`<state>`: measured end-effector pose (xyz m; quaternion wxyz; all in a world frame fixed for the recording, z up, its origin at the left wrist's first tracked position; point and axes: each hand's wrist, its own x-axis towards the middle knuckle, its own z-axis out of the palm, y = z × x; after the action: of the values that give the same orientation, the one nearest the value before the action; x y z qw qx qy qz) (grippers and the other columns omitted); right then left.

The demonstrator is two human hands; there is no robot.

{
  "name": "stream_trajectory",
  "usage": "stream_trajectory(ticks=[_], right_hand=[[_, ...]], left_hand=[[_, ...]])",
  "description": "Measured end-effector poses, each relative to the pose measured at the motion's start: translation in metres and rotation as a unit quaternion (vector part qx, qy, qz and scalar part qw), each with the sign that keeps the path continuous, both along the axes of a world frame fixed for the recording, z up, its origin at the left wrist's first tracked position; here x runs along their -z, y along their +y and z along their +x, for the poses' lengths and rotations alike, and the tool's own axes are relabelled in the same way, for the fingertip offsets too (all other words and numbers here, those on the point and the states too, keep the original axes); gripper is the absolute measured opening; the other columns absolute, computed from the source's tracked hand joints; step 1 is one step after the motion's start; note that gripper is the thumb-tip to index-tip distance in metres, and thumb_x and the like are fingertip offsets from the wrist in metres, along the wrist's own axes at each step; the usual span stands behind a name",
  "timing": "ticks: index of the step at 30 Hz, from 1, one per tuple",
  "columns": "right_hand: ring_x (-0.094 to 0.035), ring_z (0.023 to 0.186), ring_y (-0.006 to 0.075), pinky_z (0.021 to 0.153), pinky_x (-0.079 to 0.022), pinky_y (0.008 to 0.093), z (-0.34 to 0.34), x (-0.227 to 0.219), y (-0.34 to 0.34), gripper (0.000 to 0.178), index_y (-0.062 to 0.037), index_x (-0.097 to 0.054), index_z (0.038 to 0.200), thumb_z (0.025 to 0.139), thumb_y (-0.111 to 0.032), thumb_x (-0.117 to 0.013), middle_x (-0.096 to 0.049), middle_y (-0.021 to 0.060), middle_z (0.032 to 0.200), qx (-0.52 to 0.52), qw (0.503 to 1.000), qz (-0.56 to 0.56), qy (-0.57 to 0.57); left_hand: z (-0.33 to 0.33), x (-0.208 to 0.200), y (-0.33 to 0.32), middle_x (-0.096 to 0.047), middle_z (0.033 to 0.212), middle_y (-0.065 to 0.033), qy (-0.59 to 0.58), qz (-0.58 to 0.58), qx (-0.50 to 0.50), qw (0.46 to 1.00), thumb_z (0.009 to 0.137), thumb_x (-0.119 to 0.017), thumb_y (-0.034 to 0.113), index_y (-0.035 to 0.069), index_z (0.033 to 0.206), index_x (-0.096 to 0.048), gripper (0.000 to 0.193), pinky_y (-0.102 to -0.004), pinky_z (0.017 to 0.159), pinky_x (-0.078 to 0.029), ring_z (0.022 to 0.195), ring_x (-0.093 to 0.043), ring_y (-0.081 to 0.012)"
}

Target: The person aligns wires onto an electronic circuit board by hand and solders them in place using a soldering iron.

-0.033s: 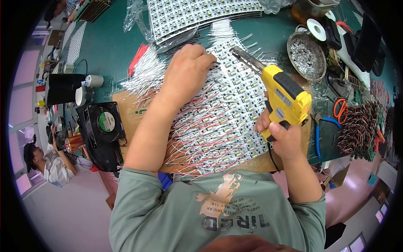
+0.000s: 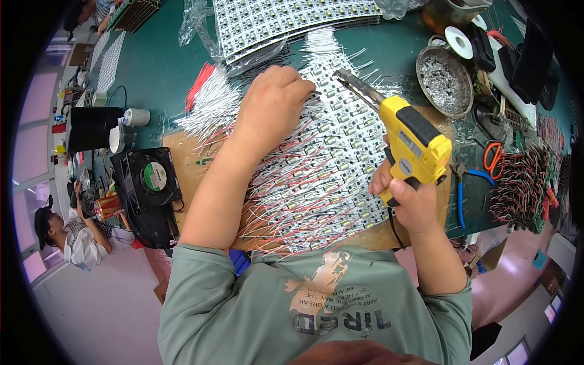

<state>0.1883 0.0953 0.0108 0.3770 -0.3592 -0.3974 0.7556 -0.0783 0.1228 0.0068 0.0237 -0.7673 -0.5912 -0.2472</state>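
A panel of small white circuit boards point(image 2: 340, 146) lies in front of me, with rows of red, white and black wires point(image 2: 292, 194) trailing from its left and near parts. My left hand point(image 2: 275, 100) is closed in a pinch over the panel's upper left edge. A short, thin black wire point(image 2: 316, 92) pokes out from its fingertips. In my right hand point(image 2: 409, 193) is a yellow and black soldering gun point(image 2: 420, 137), gripped by its handle. Its long metal tip points up and left, over the top of the panel, a little apart from my left fingertips.
White and red cut wires point(image 2: 213, 100) lie left of my hand. Stacked board panels point(image 2: 292, 24) sit at the back. On the right are a metal bowl of solder scraps point(image 2: 444, 82), blue-handled pliers point(image 2: 460, 198) and orange-handled scissors point(image 2: 493, 159). A black fan point(image 2: 149, 176) stands left; a person point(image 2: 67, 234) sits beyond.
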Motion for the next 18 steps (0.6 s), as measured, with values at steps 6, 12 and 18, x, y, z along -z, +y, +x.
stream_trajectory(ticks=[6, 12, 18], right_hand=[[-0.055, 0.07, 0.0102, 0.061, -0.046, 0.0259, 0.018, 0.007, -0.007, 0.029, -0.0006, -0.054, 0.109, 0.084, -0.01, -0.065, -0.058, 0.003, 0.083, -0.063, 0.997, -0.019, -0.034], [-0.053, 0.067, 0.0076, 0.058, -0.044, 0.0245, 0.014, 0.004, -0.009, 0.025, -0.0007, -0.056, 0.107, 0.085, -0.008, -0.065, -0.057, 0.0008, 0.082, -0.047, 0.996, 0.014, -0.075], [-0.048, 0.052, 0.0109, 0.05, -0.04, 0.0247, 0.003, 0.0, -0.007, 0.051, 0.0102, -0.045, 0.126, 0.084, -0.016, -0.059, -0.053, 0.0052, 0.07, -0.023, 0.992, 0.026, -0.119]], left_hand=[[0.005, 0.004, -0.006, -0.065, 0.084, -0.0066, 0.004, -0.026, 0.007, 1.0, 0.077, -0.07, 0.008, 0.009, 0.089, -0.072, 0.011, -0.0376, 0.072, -0.052, 0.082, -0.062, -0.0268], [0.004, 0.004, -0.005, -0.065, 0.082, -0.0072, -0.018, -0.028, 0.0, 0.999, 0.077, -0.07, 0.008, 0.009, 0.088, -0.072, 0.011, -0.0375, 0.071, -0.052, 0.081, -0.063, -0.0272], [0.001, 0.006, -0.002, -0.065, 0.083, -0.0075, -0.026, -0.033, 0.013, 0.999, 0.078, -0.069, 0.007, 0.009, 0.088, -0.071, 0.01, -0.0376, 0.072, -0.051, 0.082, -0.062, -0.028]])
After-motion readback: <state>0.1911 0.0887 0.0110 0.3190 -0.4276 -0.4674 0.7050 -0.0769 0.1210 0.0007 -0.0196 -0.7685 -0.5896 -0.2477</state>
